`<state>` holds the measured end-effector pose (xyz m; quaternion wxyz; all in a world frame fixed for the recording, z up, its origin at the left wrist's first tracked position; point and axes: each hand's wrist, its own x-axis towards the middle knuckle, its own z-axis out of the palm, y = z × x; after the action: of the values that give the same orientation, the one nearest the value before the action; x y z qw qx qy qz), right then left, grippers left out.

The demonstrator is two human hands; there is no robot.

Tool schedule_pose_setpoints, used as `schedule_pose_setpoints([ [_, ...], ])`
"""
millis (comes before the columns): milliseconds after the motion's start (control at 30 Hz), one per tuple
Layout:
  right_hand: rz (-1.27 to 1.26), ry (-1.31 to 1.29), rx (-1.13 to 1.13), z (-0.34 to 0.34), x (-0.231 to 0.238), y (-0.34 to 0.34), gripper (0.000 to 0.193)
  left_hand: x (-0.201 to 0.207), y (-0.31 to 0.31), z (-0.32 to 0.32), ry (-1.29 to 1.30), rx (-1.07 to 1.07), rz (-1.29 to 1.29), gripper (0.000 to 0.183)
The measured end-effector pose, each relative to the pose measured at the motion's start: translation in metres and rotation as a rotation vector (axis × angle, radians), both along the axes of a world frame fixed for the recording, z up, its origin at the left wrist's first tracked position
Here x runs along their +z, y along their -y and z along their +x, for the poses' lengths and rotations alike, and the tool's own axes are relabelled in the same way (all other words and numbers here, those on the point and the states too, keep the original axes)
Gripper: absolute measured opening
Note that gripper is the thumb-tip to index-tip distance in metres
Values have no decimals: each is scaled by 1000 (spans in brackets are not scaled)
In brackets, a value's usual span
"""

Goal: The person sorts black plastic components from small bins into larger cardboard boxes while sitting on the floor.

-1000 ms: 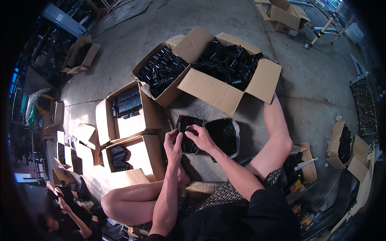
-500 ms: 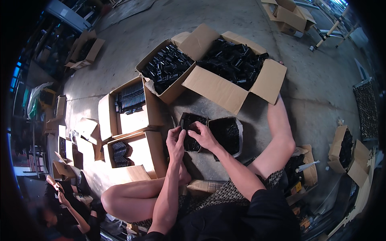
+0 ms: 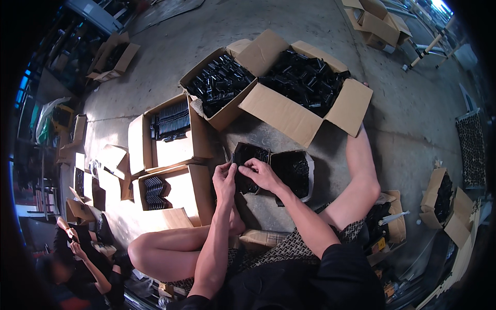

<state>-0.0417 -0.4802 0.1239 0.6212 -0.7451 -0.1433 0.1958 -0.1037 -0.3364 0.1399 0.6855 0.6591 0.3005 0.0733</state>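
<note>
Upright between the thumb and fingers of my left hand [image 3: 225, 178] is a narrow black part [image 3: 235, 158]; its lower end is hidden. Close against it, my right hand [image 3: 262, 174] has its thumb and fingertips pinched together; whatever they hold is too small to make out. Both hands are over the near edge of a small open container [image 3: 253, 152] with small black pieces inside. Right beside that stands a second small container [image 3: 311, 178], pale-rimmed, also full of small black pieces, partly behind my right forearm.
Ahead are two cardboard boxes [image 3: 227, 118] [image 3: 281, 114] heaped with black parts. On the left, two more boxes [image 3: 199, 137] [image 3: 194, 194] hold stacked rows of black parts. My bent legs frame the floor space. Another person [image 3: 77, 258] sits at the lower left.
The view has shifted slightly. The black part stays in my left fingers but shows less of its length. My right fingertips remain beside it.
</note>
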Motion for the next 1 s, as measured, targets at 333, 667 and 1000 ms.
schedule_pose_setpoints([
  [333, 426, -893, 85, 27, -17, 17, 31, 64, -28, 3, -92, -678, 238, 48],
  [667, 466, -960, 249, 34, -20, -18, 37, 53, -45, 6, 21, -538, 489, 43],
  [1000, -680, 555, 188, 14, -203, -63, 23, 47, -34, 4, 7, -401, 756, 41],
])
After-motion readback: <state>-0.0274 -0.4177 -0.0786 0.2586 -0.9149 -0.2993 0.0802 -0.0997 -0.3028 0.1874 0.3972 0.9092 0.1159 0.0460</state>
